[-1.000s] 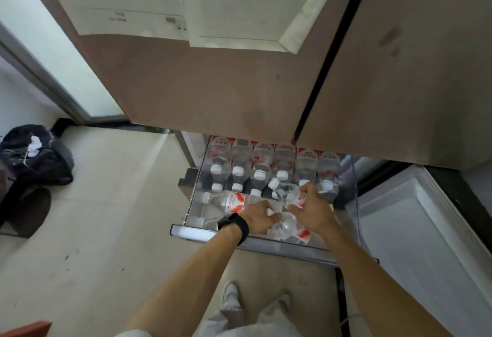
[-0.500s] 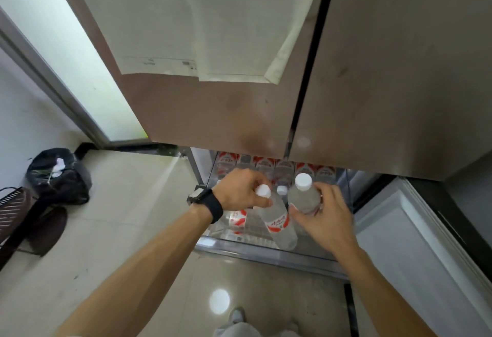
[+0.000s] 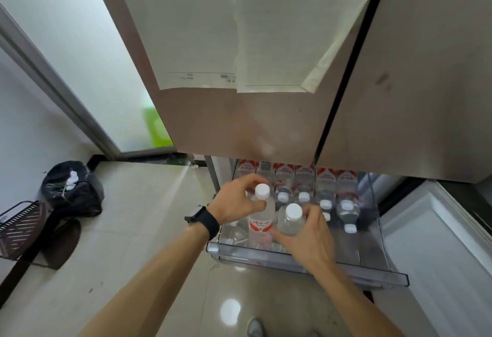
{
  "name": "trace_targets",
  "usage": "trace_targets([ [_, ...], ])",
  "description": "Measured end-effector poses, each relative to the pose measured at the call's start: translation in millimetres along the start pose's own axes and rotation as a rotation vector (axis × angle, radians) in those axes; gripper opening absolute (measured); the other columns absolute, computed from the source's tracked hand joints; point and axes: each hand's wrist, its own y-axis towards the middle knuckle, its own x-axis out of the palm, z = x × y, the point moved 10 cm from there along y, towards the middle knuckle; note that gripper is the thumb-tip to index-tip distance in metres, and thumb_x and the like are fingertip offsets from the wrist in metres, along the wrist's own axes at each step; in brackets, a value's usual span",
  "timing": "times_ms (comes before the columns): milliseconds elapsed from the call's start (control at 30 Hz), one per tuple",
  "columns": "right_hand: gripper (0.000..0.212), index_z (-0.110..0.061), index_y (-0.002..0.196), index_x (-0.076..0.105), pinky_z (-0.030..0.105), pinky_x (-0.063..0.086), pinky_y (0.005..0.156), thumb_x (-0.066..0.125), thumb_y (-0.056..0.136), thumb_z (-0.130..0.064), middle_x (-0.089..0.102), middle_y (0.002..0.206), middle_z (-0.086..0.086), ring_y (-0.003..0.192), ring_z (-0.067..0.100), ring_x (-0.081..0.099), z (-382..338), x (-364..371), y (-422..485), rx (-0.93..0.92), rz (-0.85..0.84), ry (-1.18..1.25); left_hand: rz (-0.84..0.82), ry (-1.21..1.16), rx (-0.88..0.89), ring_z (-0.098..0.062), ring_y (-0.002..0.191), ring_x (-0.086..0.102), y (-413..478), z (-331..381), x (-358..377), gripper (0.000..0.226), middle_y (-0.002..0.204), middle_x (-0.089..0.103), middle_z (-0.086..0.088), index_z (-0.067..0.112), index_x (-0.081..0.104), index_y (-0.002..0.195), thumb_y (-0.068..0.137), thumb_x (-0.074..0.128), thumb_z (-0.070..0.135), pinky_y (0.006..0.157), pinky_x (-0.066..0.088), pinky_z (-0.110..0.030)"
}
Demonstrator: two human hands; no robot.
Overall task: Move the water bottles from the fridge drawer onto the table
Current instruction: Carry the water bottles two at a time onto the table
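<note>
My left hand (image 3: 238, 201), with a black watch on the wrist, grips a clear water bottle (image 3: 261, 223) with a white cap and red label near its neck, upright above the open fridge drawer (image 3: 306, 263). My right hand (image 3: 306, 233) grips a second white-capped bottle (image 3: 291, 221) right beside the first. Several more bottles (image 3: 324, 190) with red labels lie in a row at the back of the drawer. No table is in view.
The closed fridge doors (image 3: 266, 113) with taped papers hang above the drawer. An open white compartment (image 3: 439, 251) sits at the right. A black rubbish bag (image 3: 73, 190) and a wire basket (image 3: 18, 225) stand on the tiled floor at the left.
Both hands have lifted a bottle each out of the drawer's front and turned them upright. The view has tilted up toward the fridge doors.
</note>
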Motion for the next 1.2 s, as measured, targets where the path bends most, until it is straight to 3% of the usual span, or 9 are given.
trace_targets([
  [133, 0.093, -0.039, 0.135, 0.043, 0.026, 0.035, 0.094, 0.092, 0.057, -0.053, 0.039, 0.122, -0.015, 0.112, 0.003, 0.037, -4.6, 4.5, 6.9, -0.062, -0.034, 0.107, -0.027, -0.26, -0.021, -0.017, 0.116, 0.055, -3.8, -21.8, 36.2, 0.075, 0.126, 0.055, 0.01, 0.026, 0.043, 0.136, 0.071, 0.079, 0.012, 0.095, 0.052, -0.032],
  [300, 0.083, -0.04, 0.115, 0.051, 0.015, 0.046, 0.072, 0.096, 0.046, -0.051, 0.063, 0.107, -0.02, 0.098, 0.001, 0.061, 3.2, 6.2, 11.1, 0.023, -0.184, 0.187, -0.041, -0.312, -0.022, -0.016, 0.116, 0.056, 5.1, -35.7, 69.9, 0.093, 0.127, 0.051, 0.009, 0.032, 0.029, 0.132, 0.063, 0.09, 0.024, 0.099, 0.052, -0.04],
  [400, 0.07, -0.04, 0.11, 0.051, 0.012, 0.049, 0.069, 0.095, 0.056, -0.042, 0.065, 0.102, -0.019, 0.094, 0.001, 0.064, 5.3, 5.3, 5.8, 0.003, -0.23, 0.157, -0.002, -0.271, -0.013, -0.017, 0.11, 0.059, 14.8, -36.7, 67.8, 0.088, 0.119, 0.055, 0.014, 0.03, 0.031, 0.129, 0.066, 0.091, 0.021, 0.095, 0.053, -0.038],
  [633, 0.061, -0.043, 0.106, 0.049, 0.006, 0.045, 0.058, 0.09, 0.063, -0.035, 0.064, 0.094, -0.023, 0.083, -0.009, 0.061, 1.6, 0.7, -5.7, 0.074, -0.093, 0.174, 0.037, -0.172, -0.01, -0.013, 0.098, 0.061, 10.4, -40.7, 56.5, 0.067, 0.108, 0.063, 0.011, 0.026, 0.046, 0.121, 0.067, 0.087, 0.027, 0.083, 0.052, -0.03],
  [767, 0.058, -0.035, 0.113, 0.053, 0.007, 0.041, 0.055, 0.088, 0.067, -0.039, 0.063, 0.091, -0.02, 0.079, -0.001, 0.061, -11.9, -7.2, -17.0, 0.066, -0.013, 0.195, 0.098, -0.152, 0.034, -0.017, 0.101, 0.061, -8.5, -23.4, 48.5, 0.068, 0.11, 0.062, 0.009, 0.025, 0.046, 0.119, 0.067, 0.088, 0.03, 0.081, 0.051, -0.033],
  [867, 0.066, -0.035, 0.115, 0.046, 0.011, 0.039, 0.063, 0.09, 0.067, -0.041, 0.058, 0.093, -0.02, 0.085, 0.004, 0.06, -15.9, -20.6, -36.8, 0.065, 0.081, 0.246, 0.174, -0.14, 0.092, -0.015, 0.105, 0.057, -30.6, -6.8, 26.3, 0.071, 0.114, 0.06, 0.01, 0.026, 0.047, 0.124, 0.068, 0.09, 0.028, 0.089, 0.048, -0.034],
  [933, 0.065, -0.035, 0.113, 0.048, 0.014, 0.043, 0.066, 0.091, 0.065, -0.037, 0.063, 0.094, -0.019, 0.092, 0.011, 0.064, -26.8, -38.4, -53.6, 0.012, 0.139, 0.275, 0.255, -0.152, 0.13, -0.015, 0.106, 0.057, -52.6, 8.3, 0.2, 0.071, 0.115, 0.061, 0.008, 0.026, 0.048, 0.124, 0.067, 0.091, 0.029, 0.093, 0.05, -0.036],
  [1033, 0.062, -0.04, 0.111, 0.051, 0.02, 0.048, 0.068, 0.091, 0.063, -0.038, 0.067, 0.094, -0.018, 0.089, 0.004, 0.064, -57.1, -67.0, -81.6, -0.104, 0.18, 0.315, 0.367, -0.147, 0.165, -0.013, 0.102, 0.059, -92.7, 28.1, -37.2, 0.068, 0.111, 0.061, 0.009, 0.028, 0.051, 0.12, 0.065, 0.092, 0.033, 0.09, 0.053, -0.037],
  [1200, 0.06, -0.038, 0.109, 0.054, 0.015, 0.046, 0.063, 0.092, 0.062, -0.043, 0.066, 0.091, -0.018, 0.083, 0.001, 0.063, -111.1, -103.6, -155.5, -0.275, 0.201, 0.354, 0.493, -0.136, 0.17, -0.012, 0.094, 0.061, -193.3, 44.4, -76.2, 0.063, 0.104, 0.062, 0.01, 0.029, 0.051, 0.113, 0.065, 0.091, 0.033, 0.079, 0.051, -0.027],
])
